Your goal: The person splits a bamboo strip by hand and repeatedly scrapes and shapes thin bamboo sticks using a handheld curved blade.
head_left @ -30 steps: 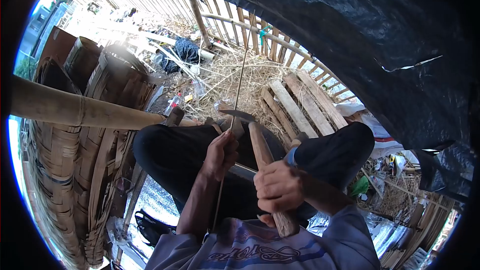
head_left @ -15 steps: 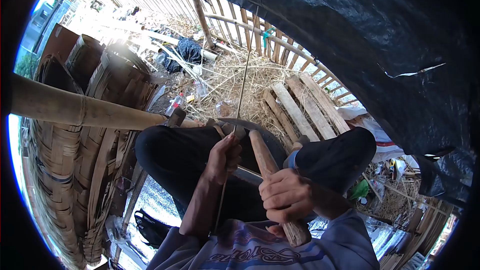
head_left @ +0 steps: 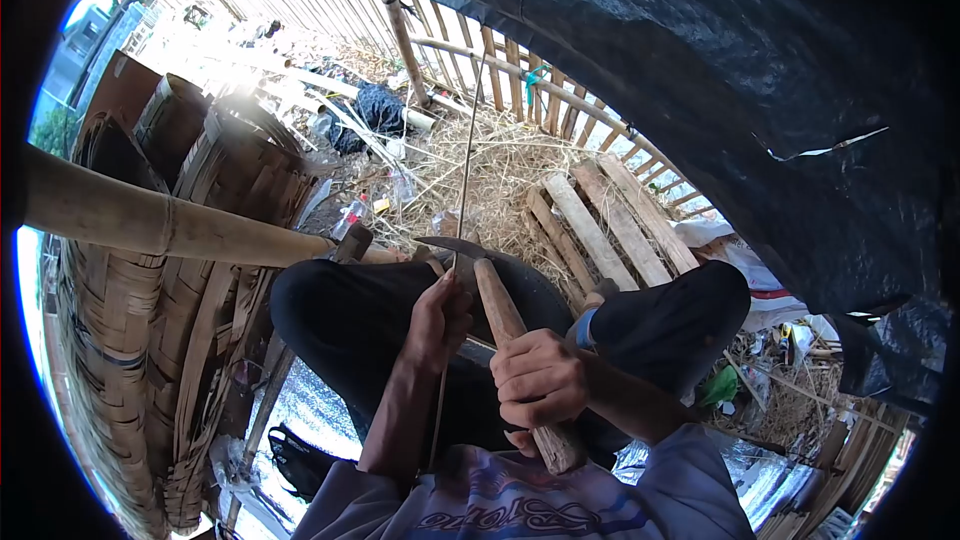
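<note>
My left hand [head_left: 440, 322] is closed round a long thin bamboo strip [head_left: 468, 155], which runs from near my chest up and away past my knees. My right hand [head_left: 540, 380] grips the wooden handle of a curved-bladed knife [head_left: 502, 310]. Its dark blade [head_left: 447, 243] lies across the strip just beyond my left fingers. The handle's thick end points toward my shirt. Both hands are over my lap, between my bent knees.
Wooden slats [head_left: 600, 225] lie on straw beyond my right knee. Rolled woven bamboo [head_left: 120, 340] stands at the left, with a thick bamboo pole [head_left: 170, 227] across it. A dark tarp [head_left: 760, 90] hangs at the upper right. A bottle [head_left: 352, 212] lies on the ground.
The knife and my right hand have moved left, and the blade now shows across the strip. The far end of the strip has swung left. My left hand still holds it.
</note>
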The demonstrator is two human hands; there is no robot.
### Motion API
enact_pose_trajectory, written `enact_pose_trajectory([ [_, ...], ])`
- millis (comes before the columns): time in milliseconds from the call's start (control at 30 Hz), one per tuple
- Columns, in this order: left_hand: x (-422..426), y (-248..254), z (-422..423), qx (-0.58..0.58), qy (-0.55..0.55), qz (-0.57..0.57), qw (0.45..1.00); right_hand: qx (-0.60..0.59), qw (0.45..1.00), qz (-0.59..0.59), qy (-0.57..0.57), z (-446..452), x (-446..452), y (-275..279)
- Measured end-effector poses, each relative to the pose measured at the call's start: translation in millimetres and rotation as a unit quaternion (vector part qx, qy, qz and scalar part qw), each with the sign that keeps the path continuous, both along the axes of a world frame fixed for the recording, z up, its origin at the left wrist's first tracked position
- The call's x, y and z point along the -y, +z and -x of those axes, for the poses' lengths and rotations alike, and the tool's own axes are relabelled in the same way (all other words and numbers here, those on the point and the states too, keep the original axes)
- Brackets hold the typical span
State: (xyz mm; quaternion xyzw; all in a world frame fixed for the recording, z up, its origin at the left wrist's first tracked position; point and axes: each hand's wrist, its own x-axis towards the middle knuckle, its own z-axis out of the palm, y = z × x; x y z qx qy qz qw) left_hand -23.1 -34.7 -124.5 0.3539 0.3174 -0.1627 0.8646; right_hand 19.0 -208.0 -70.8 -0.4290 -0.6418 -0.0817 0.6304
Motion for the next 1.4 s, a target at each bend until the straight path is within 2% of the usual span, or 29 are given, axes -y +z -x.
enact_pose_trajectory([
  [100,6,8,2,-0.009,-0.036,0.009,0.999,0.071,0.994,0.053,-0.057,-8,-5,-9],
  [200,11,9,8,-0.024,-0.056,0.002,0.998,0.079,0.983,0.097,-0.131,-35,3,-16],
  [267,7,13,5,-0.011,-0.064,0.021,0.998,0.064,0.986,0.094,-0.120,-30,15,-3],
  [367,3,14,1,0.004,-0.052,0.025,0.998,0.035,0.996,0.070,-0.044,-1,20,24],
  [500,-1,12,2,0.010,-0.044,0.018,0.999,0.024,0.999,0.037,-0.003,22,14,23],
  [600,5,18,1,-0.019,-0.046,-0.006,0.999,0.041,0.998,0.051,-0.019,9,10,13],
  [733,5,14,2,-0.006,-0.040,0.024,0.999,0.017,0.999,0.030,-0.015,-1,9,5],
  [900,16,12,8,-0.024,-0.098,0.025,0.995,0.040,0.987,0.089,-0.124,-25,5,-16],
  [1000,14,9,4,-0.010,-0.099,0.046,0.994,0.038,0.991,0.085,-0.099,-19,13,1],
  [1067,11,16,2,-0.006,-0.075,0.000,0.997,0.008,0.997,0.063,-0.030,-5,16,15],
  [1133,7,13,4,0.006,-0.072,0.003,0.997,0.007,0.998,0.063,-0.029,-9,13,9],
  [1333,17,11,11,-0.018,-0.129,-0.033,0.991,-0.013,0.979,0.088,-0.181,-53,15,-20],
  [1400,16,5,10,0.002,-0.112,-0.065,0.992,-0.081,0.973,0.046,-0.212,-60,17,-16],
])
